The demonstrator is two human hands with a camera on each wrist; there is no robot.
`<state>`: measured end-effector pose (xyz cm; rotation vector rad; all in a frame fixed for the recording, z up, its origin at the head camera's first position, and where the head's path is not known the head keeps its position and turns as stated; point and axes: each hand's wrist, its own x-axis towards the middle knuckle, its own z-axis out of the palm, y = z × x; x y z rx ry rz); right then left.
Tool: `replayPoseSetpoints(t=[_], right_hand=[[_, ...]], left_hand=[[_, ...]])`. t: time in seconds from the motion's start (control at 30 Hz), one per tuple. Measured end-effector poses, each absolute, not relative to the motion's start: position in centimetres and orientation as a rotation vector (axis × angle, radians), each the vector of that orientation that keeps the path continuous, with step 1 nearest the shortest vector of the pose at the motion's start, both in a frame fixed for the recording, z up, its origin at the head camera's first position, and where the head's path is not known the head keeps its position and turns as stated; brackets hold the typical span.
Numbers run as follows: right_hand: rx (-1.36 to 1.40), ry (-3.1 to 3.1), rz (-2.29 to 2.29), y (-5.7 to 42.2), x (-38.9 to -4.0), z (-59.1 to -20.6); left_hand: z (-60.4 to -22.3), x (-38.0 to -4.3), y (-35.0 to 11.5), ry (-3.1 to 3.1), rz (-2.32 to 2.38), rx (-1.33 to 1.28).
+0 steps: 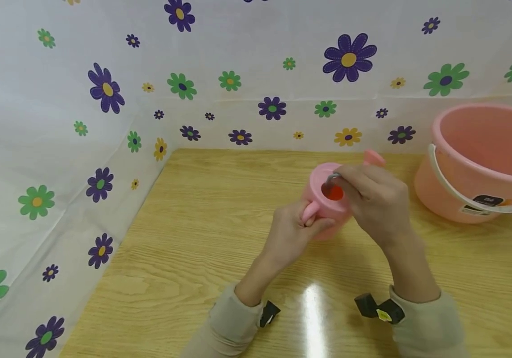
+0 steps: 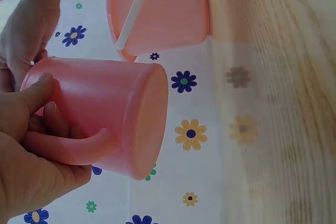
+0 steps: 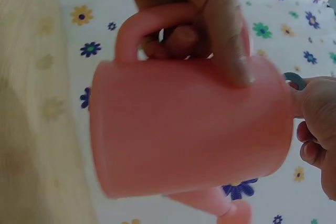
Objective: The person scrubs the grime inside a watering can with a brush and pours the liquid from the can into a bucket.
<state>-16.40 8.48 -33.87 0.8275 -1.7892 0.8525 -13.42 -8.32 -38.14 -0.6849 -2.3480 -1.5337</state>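
Left hand (image 1: 288, 232) curls round the handle (image 2: 79, 151) of the pink watering can (image 2: 107, 100) above the tabletop (image 1: 193, 228), right hand (image 1: 378, 204) pinches a grey loop (image 1: 333, 176) at its opening (image 1: 335, 194) — best hold that can steady and guide the loop gently!

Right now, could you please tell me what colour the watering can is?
The watering can is pink, which shows best in the head view.
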Motion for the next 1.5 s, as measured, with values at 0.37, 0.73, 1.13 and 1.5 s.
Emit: replayPoseSetpoints(t=[0.37, 0.73, 1.13, 1.5], right_hand=[[0.774, -1.79, 0.904, 8.4, -16.1, -33.3], [0.772, -1.787, 0.879, 8.3, -16.1, -33.5], [0.763, -1.802, 0.912, 8.2, -15.9, -33.9], [0.785, -1.689, 0.938, 8.0, -15.5, -33.2]], left_hand=[[-38.2, -13.5, -8.1, -2.356, -1.521, -0.681], [-38.3, -13.3, -7.9, -2.345, -1.523, -0.679], [-38.8, -13.4, -8.0, -2.344, -1.567, -0.686], [-38.6, -13.5, -8.2, -2.351, -1.567, -0.672]])
